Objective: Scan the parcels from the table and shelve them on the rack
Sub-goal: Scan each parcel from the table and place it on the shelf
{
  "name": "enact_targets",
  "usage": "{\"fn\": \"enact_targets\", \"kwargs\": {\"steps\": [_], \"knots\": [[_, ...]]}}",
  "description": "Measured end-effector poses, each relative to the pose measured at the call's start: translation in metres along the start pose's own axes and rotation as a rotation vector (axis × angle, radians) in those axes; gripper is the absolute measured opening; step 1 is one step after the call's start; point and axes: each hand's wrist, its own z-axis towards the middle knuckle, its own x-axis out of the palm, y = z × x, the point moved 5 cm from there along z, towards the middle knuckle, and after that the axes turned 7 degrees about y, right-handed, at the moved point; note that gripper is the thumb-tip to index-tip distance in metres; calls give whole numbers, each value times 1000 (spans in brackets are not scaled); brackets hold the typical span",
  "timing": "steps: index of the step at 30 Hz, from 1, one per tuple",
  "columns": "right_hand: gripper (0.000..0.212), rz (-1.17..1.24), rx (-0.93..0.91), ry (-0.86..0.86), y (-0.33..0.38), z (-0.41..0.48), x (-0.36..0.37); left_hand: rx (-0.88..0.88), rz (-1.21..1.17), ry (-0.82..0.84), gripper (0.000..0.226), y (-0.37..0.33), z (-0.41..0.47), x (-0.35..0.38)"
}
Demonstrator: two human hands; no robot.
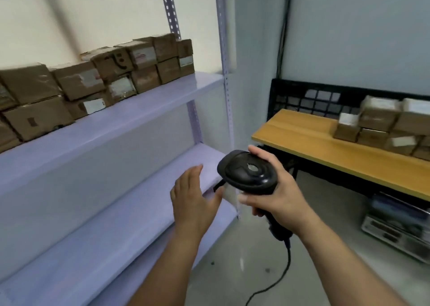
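Parcels [111,72] stacked on rack [162,100], right hand [279,194] gripping scanner [249,173], left hand [193,201] spread, seemingly empty

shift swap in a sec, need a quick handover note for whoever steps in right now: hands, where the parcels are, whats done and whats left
Left hand: open, holding nothing, in front of the rack's lower shelf.
Right hand: holds the black corded scanner by its handle.
Rack: shelved parcels are stacked two high along the back of its upper shelf.
Table: table parcels are piled at its right end.
Done: a batch is on the rack.
Left: scan each parcel on the table and shelve it. No parcel is in hand, so pick one up first.
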Motion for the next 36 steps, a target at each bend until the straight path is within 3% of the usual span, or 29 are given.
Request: {"fn": "enact_targets", "kwargs": {"steps": [24, 36], "knots": [[89, -202, 150, -646, -24, -21, -307, 422, -241, 469, 73, -249, 152, 274], [90, -260, 204, -809, -46, -9, -421, 493, -298, 593, 69, -331, 213, 378]]}}
